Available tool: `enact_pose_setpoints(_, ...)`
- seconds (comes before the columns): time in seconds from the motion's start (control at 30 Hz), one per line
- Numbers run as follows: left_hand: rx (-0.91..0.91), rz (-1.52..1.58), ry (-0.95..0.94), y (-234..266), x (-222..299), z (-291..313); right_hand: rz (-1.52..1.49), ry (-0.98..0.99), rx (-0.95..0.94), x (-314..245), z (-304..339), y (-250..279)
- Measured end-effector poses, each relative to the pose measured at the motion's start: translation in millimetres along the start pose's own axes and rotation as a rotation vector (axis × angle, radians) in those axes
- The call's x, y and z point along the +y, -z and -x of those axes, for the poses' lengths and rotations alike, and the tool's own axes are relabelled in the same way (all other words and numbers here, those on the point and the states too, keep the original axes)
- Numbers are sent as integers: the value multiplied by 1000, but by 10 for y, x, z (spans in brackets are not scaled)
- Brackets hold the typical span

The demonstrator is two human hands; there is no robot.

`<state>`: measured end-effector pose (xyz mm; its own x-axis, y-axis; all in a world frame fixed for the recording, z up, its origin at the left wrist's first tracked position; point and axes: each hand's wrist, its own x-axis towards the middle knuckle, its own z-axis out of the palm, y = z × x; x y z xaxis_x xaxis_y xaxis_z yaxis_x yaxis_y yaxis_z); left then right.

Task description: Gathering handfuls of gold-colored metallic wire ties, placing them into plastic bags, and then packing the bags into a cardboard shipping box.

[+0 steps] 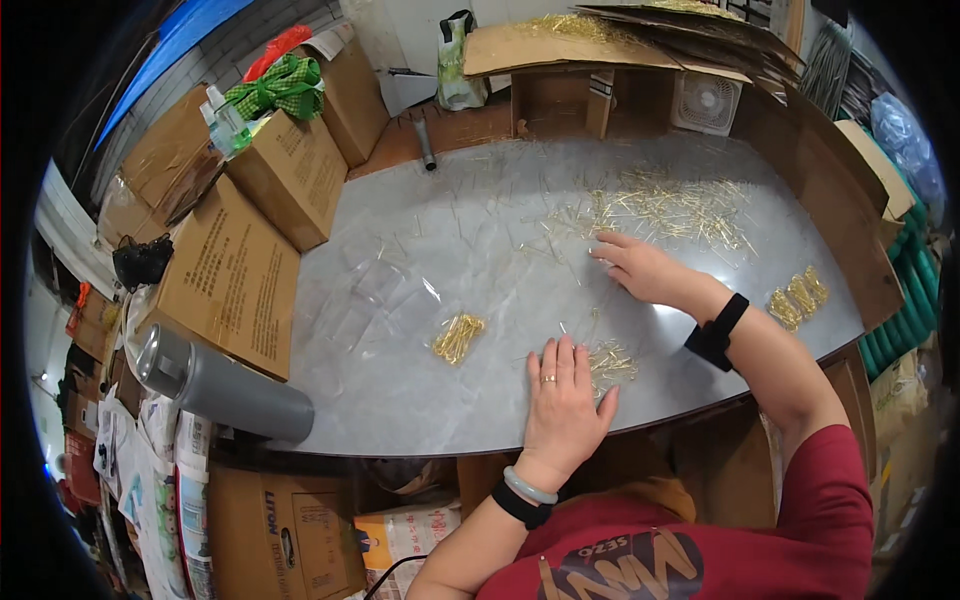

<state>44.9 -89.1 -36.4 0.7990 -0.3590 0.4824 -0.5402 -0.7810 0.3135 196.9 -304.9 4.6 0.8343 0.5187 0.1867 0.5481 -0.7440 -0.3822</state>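
My left hand (pixel 568 405) lies flat near the table's front edge, fingers stretched out. Beside its fingertips is a small pile of thin gold-coloured wire pins (pixel 612 364). Farther back, my right hand (pixel 640 268) reaches over the tabletop with its fingers a little apart and nothing plainly held. It is at the near left edge of a large loose heap of the same gold pins (pixel 670 205). A neater gold bunch (pixel 459 338) sits left of my left hand. Several gold bundles (pixel 798 298) lie side by side at the table's right.
Clear plastic bags (pixel 375 290) lie on the left of the grey table (pixel 400 410). A grey tumbler (pixel 225 390) stands at its left corner. Cardboard boxes (pixel 235 275) line the left side. At the back are a dark tube (pixel 425 145) and a white fan (pixel 706 103).
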Motion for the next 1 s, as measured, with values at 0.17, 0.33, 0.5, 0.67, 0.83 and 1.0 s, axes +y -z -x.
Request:
enact_pose_setpoints(0.17,16,-20,-13,-10,-6,10,139,111,-57,-170,208,41)
enact_pose_setpoints(0.33,16,-43,-2,-25,-2,2,-32,-8,-69,-392,348,-35)
enact_pose_setpoints(0.5,11,-62,-3,-66,22,-17,92,-7,36,-246,245,-116)
enact_pose_setpoints(0.67,-14,-12,29,-10,19,-15,-130,99,-219,-324,218,30)
enact_pose_setpoints(0.83,29,11,44,32,57,-20,-38,29,-34,-116,436,33)
enact_pose_setpoints(1.0,14,29,150,44,-21,19,97,136,-31,-478,800,64)
